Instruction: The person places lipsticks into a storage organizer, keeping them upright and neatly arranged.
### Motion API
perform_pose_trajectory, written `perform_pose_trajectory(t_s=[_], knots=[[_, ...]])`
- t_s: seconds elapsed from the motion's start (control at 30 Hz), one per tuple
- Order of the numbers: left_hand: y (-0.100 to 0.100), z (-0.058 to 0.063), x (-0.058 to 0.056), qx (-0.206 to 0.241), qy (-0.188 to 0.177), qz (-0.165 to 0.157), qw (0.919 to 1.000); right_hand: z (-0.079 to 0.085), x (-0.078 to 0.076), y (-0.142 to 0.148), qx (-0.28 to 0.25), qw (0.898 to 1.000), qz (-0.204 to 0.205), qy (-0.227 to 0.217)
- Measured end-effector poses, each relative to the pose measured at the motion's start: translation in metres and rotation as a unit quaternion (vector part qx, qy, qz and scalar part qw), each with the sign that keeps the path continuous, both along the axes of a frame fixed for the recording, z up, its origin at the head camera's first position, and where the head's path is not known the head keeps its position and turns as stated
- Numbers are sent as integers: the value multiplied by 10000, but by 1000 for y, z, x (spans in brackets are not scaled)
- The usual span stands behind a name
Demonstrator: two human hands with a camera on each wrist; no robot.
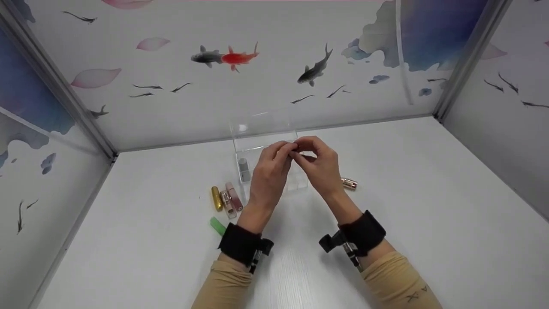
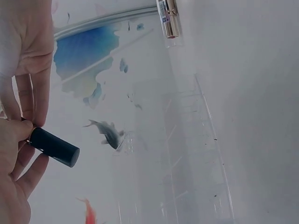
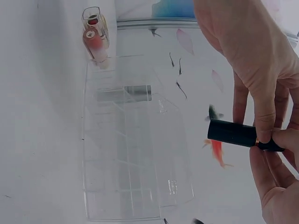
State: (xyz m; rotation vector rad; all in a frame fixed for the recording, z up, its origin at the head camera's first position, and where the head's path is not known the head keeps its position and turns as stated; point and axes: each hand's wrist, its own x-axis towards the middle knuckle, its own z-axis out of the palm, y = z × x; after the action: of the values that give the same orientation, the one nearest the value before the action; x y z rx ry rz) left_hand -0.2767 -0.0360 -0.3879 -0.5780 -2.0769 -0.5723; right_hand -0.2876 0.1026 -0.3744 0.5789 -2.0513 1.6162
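Note:
Both hands meet above a clear divided box (image 1: 302, 182) in the head view. A dark, nearly black lipstick tube (image 2: 55, 147) with a thin gold band is held between them. My left hand (image 1: 269, 174) pinches it with thumb and fingers. From the other side, my right hand (image 1: 321, 169) pinches the same tube near the band. In the right wrist view the tube's dark, flat-ended part sticks out past the fingertips. The fingers partly cover its other end. One grey tube (image 3: 138, 93) lies in an end compartment of the box, whose clear lid stands raised.
Left of the box lie a gold tube (image 1: 217, 198), a clear-cased lipstick (image 1: 227, 204) and a pink lip gloss (image 1: 234, 197). A green tube (image 1: 217, 225) is partly behind the left wrist strap. Beyond the right hand lies a gold lipstick (image 1: 349, 183). Printed panels enclose the white table (image 1: 429, 193).

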Motion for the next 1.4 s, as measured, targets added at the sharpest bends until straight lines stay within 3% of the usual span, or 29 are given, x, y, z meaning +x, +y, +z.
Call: perform_pose_trajectory(t_s=[0.37,0.7,1.13,1.4], knots=[[-18,3,-14,421,-223,-116,9988,-7,-12,-30,-157,9998,-132,-1],[-43,8,-24,495,-916,-114,9945,-16,-25,-54,-469,9985,-42,-262],[-56,-7,-34,318,-1341,434,9895,-38,-41,-68,-146,9973,110,-713],[-60,-6,-37,249,-1186,809,9893,-42,-47,-72,78,9974,187,-696]])
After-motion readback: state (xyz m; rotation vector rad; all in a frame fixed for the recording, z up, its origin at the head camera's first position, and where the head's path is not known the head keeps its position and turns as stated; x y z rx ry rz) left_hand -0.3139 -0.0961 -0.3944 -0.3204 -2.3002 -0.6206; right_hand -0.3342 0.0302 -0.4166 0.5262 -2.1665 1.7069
